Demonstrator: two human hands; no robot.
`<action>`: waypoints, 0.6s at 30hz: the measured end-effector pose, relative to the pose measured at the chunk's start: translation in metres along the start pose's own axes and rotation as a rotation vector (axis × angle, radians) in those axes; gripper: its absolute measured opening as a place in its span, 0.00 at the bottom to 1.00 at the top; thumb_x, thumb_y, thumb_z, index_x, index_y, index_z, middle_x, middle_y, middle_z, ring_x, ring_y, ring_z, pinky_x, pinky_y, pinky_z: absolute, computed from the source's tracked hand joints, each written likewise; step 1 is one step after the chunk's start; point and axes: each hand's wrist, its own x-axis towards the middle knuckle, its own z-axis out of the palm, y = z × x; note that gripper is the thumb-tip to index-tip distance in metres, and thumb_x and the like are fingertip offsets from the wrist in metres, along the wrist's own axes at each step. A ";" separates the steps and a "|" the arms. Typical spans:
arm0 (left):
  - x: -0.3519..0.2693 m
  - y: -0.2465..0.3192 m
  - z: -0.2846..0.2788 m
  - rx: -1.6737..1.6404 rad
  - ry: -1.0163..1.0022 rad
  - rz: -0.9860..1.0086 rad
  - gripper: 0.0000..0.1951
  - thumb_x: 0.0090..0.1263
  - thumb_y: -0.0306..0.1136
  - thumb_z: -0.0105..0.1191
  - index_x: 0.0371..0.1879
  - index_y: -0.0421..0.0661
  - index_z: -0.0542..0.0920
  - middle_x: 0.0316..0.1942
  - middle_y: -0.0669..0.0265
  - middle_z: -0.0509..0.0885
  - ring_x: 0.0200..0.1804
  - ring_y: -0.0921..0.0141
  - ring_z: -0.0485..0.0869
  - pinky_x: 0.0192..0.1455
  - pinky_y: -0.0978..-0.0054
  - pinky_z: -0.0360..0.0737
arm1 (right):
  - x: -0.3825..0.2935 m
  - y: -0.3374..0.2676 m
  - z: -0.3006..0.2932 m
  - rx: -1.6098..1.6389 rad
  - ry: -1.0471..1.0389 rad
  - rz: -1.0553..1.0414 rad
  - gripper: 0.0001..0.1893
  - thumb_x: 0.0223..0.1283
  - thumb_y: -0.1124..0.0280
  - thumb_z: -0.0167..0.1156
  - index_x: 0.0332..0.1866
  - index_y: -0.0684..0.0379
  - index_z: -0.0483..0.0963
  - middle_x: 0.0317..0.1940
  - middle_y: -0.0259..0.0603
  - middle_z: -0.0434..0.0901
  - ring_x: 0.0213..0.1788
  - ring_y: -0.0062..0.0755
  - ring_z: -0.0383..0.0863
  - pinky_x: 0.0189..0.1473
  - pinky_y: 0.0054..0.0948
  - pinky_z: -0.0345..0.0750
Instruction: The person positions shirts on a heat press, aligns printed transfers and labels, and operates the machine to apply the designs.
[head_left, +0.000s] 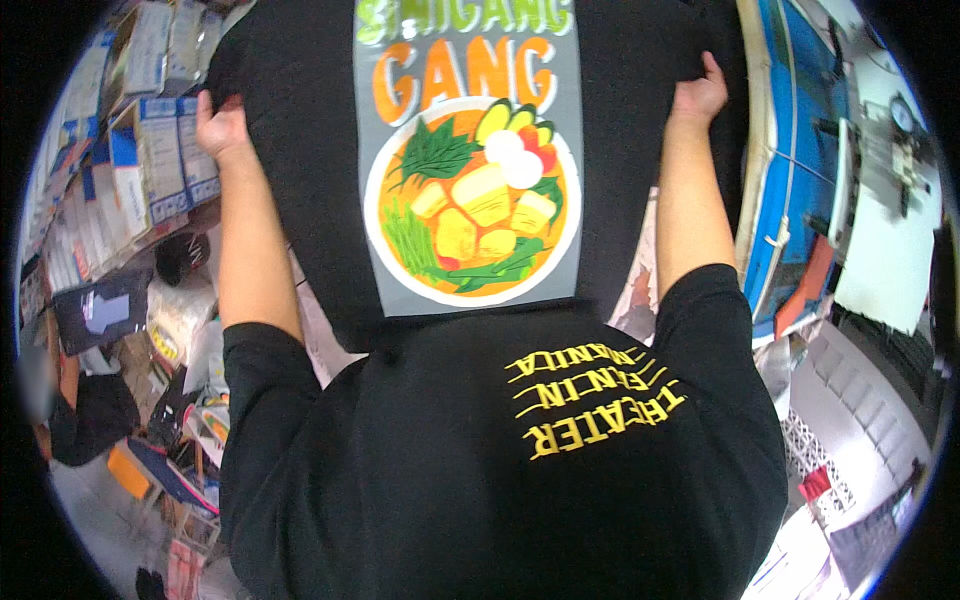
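A black T-shirt (315, 150) is spread in front of me, held up by both hands. On its middle lies a grey rectangular print (472, 187) with a bowl of soup and vegetables below large green and orange lettering. My left hand (223, 127) grips the shirt's edge at the picture's left; its fingers are partly hidden behind the dark cloth. At the right my right hand (701, 97) is at the opposite edge, thumb up, its fingers hidden by the fabric. The shirt's lower end reaches close to my chest.
Stacked cardboard boxes (161, 150) stand at the left, with a black cap (182, 257) and plastic bags below them. Another person (97, 412) is at the far left. A blue-framed piece of equipment (806, 150) stands close at the right, beside a pale panel (885, 247).
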 end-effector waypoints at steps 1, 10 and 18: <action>0.000 -0.001 -0.002 -0.005 0.021 -0.079 0.24 0.74 0.38 0.52 0.65 0.37 0.74 0.66 0.50 0.78 0.65 0.50 0.76 0.71 0.48 0.68 | 0.001 -0.002 0.000 0.037 -0.026 0.039 0.23 0.60 0.71 0.60 0.60 0.69 0.75 0.60 0.52 0.80 0.63 0.56 0.76 0.73 0.54 0.65; -0.018 0.002 0.014 0.065 0.001 0.040 0.22 0.75 0.43 0.52 0.60 0.40 0.79 0.61 0.53 0.82 0.63 0.52 0.78 0.72 0.50 0.69 | -0.013 -0.010 0.017 -0.007 -0.039 0.057 0.22 0.64 0.72 0.57 0.61 0.70 0.74 0.63 0.56 0.78 0.66 0.58 0.73 0.75 0.55 0.62; -0.059 0.035 0.049 0.217 -0.191 -0.314 0.22 0.75 0.39 0.51 0.57 0.30 0.75 0.58 0.46 0.81 0.63 0.53 0.78 0.68 0.53 0.73 | -0.051 -0.039 0.025 -0.633 -0.136 0.366 0.25 0.62 0.58 0.64 0.62 0.59 0.77 0.61 0.49 0.80 0.57 0.54 0.81 0.63 0.49 0.75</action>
